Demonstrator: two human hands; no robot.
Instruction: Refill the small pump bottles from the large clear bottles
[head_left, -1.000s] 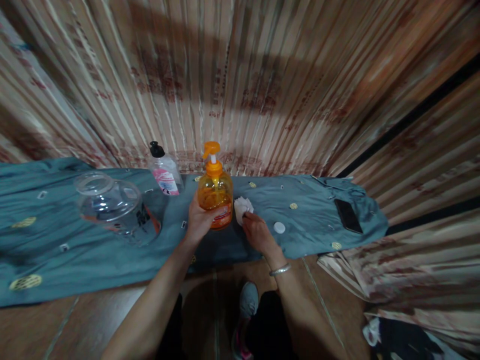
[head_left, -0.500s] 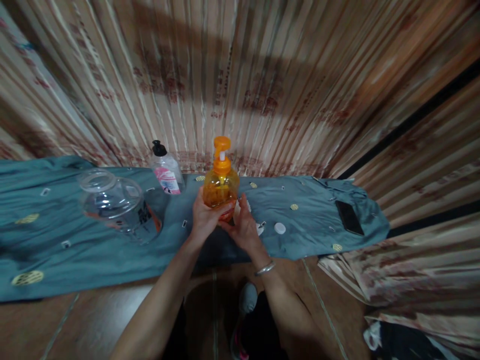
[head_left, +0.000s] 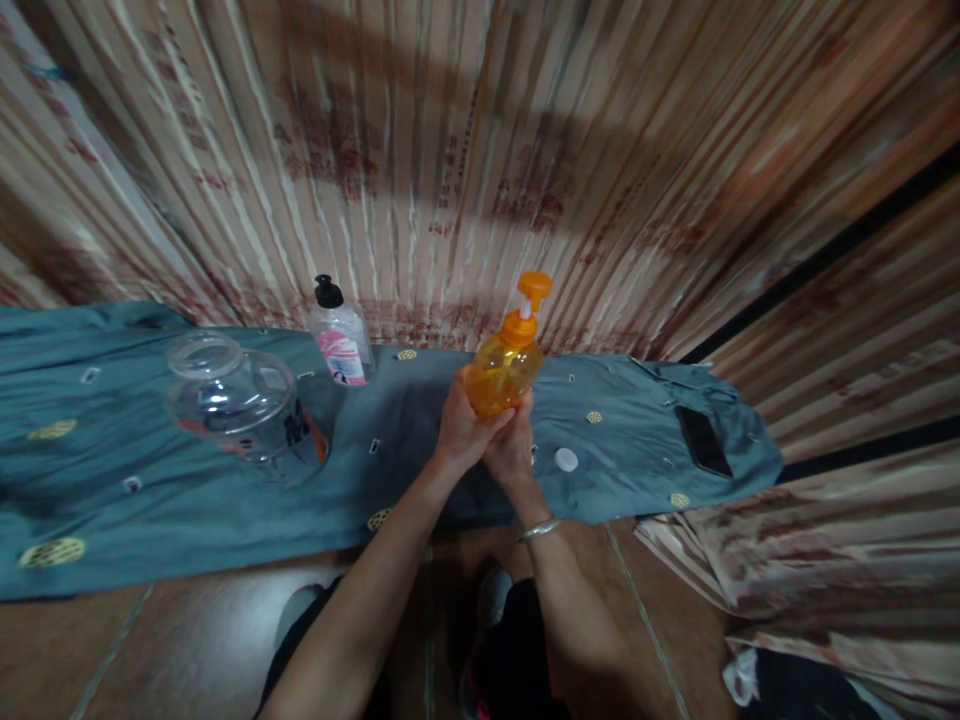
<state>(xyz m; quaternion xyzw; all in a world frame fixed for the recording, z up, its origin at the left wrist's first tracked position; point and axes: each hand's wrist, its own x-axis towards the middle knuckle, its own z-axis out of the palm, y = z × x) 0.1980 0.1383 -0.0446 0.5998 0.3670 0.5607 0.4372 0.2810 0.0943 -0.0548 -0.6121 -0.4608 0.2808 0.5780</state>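
Observation:
An orange pump bottle (head_left: 506,365) is lifted off the blue cloth (head_left: 150,480) and tilted to the right, its pump head up at the right. My left hand (head_left: 461,432) grips its lower left side. Under the bottle's base my right hand (head_left: 511,448) is closed against it; the white tissue seen earlier is hidden, so I cannot tell whether it is still in the fingers. A silver bangle (head_left: 538,529) sits on my right wrist.
A clear glass jar (head_left: 240,405) lies on its side at the left. A small clear bottle with a black cap and pink label (head_left: 341,335) stands behind. A white round cap (head_left: 566,459) and a black phone (head_left: 703,440) rest on the cloth at the right. Striped curtains hang behind.
The orange bottle rose off the cloth and tipped to the right. My right hand left the cloth with the tissue and came under the bottle's base.

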